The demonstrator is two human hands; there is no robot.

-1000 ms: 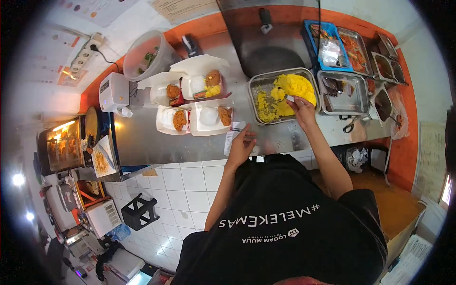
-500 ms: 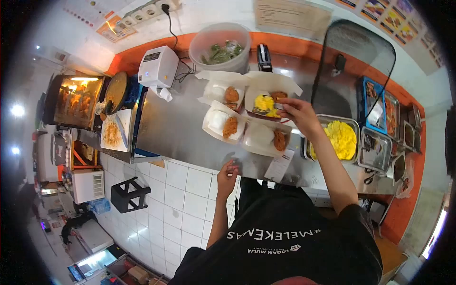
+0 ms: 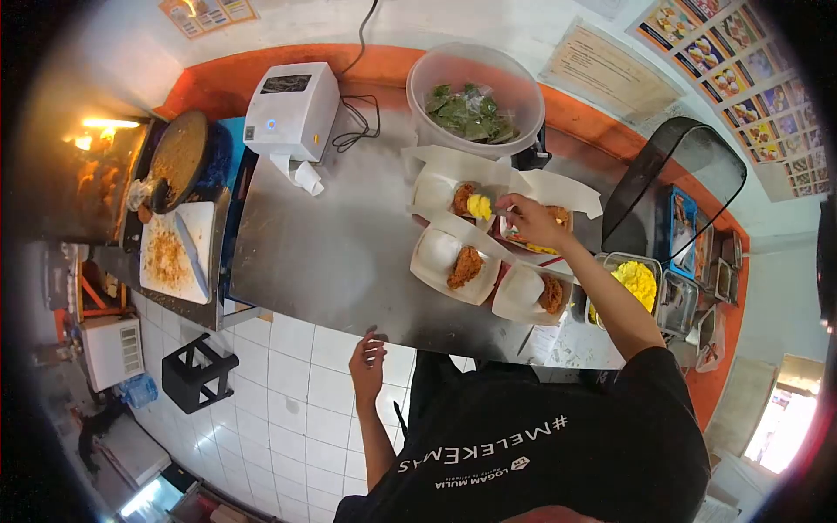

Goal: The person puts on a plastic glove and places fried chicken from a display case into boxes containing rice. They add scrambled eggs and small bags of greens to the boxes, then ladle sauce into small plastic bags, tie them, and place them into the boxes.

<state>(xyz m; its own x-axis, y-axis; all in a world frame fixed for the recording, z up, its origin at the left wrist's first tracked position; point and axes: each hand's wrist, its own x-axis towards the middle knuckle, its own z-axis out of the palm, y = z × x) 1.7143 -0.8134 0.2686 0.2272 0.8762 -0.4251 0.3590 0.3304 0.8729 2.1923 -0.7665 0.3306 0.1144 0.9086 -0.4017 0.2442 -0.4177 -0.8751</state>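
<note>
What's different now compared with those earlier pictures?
The right hand has gone left from the tray of yellow food to the far boxes; the left one now holds a yellow portion. The left hand has shifted left along the counter. The near boxes look unchanged.

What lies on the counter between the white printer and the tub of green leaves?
A dark cable lies looped on the metal counter between the printer and the tub, as the head view shows.
</note>
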